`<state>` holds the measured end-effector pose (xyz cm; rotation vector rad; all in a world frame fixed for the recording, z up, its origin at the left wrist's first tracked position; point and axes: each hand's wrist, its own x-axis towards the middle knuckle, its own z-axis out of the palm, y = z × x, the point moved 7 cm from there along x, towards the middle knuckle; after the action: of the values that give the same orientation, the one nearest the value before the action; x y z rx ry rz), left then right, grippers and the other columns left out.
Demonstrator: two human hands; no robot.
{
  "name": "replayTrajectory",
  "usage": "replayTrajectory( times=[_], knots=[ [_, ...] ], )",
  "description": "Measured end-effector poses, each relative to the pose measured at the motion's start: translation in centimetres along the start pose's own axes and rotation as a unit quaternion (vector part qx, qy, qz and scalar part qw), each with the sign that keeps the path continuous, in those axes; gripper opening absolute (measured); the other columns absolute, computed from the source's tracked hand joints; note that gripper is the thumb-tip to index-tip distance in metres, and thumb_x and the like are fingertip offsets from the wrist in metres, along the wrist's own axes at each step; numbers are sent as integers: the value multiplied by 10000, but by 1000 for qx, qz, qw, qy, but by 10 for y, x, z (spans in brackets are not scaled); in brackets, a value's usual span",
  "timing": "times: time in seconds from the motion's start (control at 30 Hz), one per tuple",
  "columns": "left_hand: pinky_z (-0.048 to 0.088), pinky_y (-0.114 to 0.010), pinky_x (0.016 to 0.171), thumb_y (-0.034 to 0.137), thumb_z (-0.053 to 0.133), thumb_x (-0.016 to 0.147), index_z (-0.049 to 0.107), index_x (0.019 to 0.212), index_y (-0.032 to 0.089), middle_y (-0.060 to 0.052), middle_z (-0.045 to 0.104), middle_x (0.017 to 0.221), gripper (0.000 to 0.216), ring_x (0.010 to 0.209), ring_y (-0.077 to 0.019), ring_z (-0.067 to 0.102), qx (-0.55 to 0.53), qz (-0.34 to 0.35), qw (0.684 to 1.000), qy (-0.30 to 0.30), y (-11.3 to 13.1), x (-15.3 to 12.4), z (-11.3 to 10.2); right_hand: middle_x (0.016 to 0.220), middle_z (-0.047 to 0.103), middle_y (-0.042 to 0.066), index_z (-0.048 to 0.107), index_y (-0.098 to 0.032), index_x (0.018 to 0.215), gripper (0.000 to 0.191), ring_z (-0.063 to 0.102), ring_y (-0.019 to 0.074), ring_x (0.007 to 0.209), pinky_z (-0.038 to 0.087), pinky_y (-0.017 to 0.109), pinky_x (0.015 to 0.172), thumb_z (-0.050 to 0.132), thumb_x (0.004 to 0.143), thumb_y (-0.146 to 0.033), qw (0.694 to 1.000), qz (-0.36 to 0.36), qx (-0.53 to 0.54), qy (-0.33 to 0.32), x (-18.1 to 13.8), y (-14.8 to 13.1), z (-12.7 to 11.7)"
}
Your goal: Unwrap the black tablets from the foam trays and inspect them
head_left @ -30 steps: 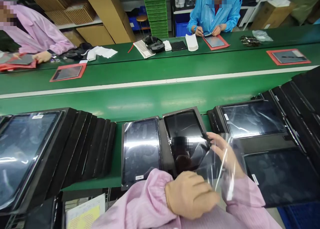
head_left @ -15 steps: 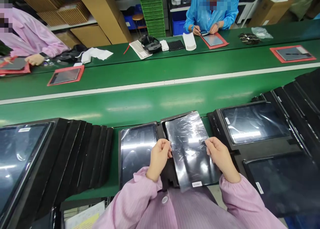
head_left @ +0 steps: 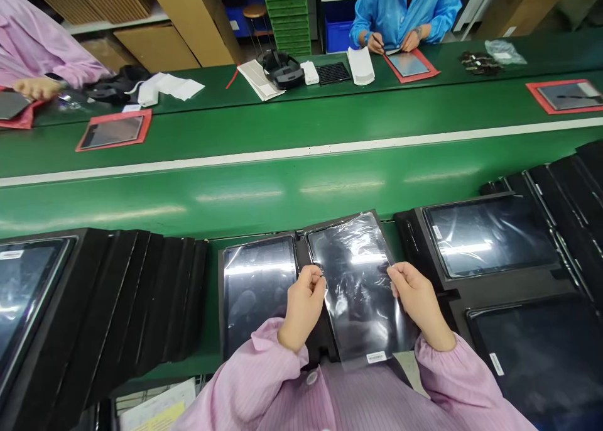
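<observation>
In front of me a dark flat screen panel rests in the right-hand recess of a black foam tray. Over it is a clear, wrinkled plastic film, with a white label near its lower edge. My left hand is closed in a pinch on the film's left edge. On the opposite edge, my right hand pinches the film between thumb and fingers. A second dark screen panel lies in the tray's left recess, beside my left hand.
Black foam trays stand stacked at left, and another tray at right holds two panels. Beyond runs a green conveyor. Across it, a person in blue handles a panel on a red sheet; another person's pink sleeve shows at left.
The film now lies closer and flatter over the panel, its upper edge nearer the recess's top. Both hands keep their pinch and sit slightly lower in view. The view has shifted a little.
</observation>
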<state>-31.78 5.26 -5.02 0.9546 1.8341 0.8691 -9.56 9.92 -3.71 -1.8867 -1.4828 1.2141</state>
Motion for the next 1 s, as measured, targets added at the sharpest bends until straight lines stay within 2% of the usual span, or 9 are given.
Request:
replayTrajectory(
  times=[0.33,0.5,0.6,0.7,0.77,0.83,0.9,0.93,1.0],
  knots=[
    [359,-240,523,276,424,709,492,662,234,71,442,513,93,461,-111,424,35,28,999,-4,4,4,0,421,469,-33,443,-251,549,333,403,133,377,359,281,478,379,699,-541,998,23,-48,-17,3,-1,3],
    [356,-240,528,197,455,732,587,832,238,76,472,505,170,455,-125,463,83,28,996,-22,3,10,1,434,495,-15,437,-251,568,290,496,166,447,382,279,514,380,735,-481,995,12,-94,-24,7,-2,5],
    [314,-247,500,151,495,748,611,932,238,87,418,440,234,420,-144,444,179,38,982,-41,12,15,3,474,537,-9,449,-244,632,219,548,188,482,367,282,516,433,801,-382,980,-4,-199,-21,7,-5,7],
    [279,-267,490,161,550,772,626,940,220,46,485,487,193,462,-179,490,323,80,942,-47,24,8,6,538,582,19,480,-234,731,157,595,232,517,307,284,475,542,815,-351,936,-12,-353,-7,2,-5,3],
    [319,-286,539,201,613,765,631,902,200,-27,599,662,138,627,-220,569,410,172,892,-86,31,-12,20,590,603,35,499,-227,789,191,615,253,545,305,282,468,607,784,-384,916,-16,-402,-3,-1,-3,-2],
    [362,-308,615,290,681,738,622,883,186,-65,630,802,189,777,-246,579,450,295,827,-167,30,-44,42,653,619,35,511,-224,802,221,629,248,591,351,283,493,649,732,-381,923,-27,-384,-8,-3,0,-5],
    [379,-320,672,380,713,710,605,917,177,-61,627,856,309,833,-236,561,451,382,773,-231,20,-75,59,688,621,28,523,-223,784,217,635,241,645,403,293,548,654,689,-369,942,-33,-334,-9,-1,1,-6],
    [382,-320,690,407,714,707,598,934,171,-57,624,875,347,845,-227,555,446,404,759,-249,15,-84,64,682,616,29,528,-222,768,219,635,247,666,420,306,580,644,676,-383,950,-25,-310,-1,1,2,-8],
    [387,-324,720,437,710,704,596,941,156,-65,623,915,385,875,-222,547,435,414,753,-267,7,-91,69,649,605,39,533,-216,714,255,631,272,690,436,345,630,609,652,-452,965,8,-262,18,5,2,-10]
  ],
)
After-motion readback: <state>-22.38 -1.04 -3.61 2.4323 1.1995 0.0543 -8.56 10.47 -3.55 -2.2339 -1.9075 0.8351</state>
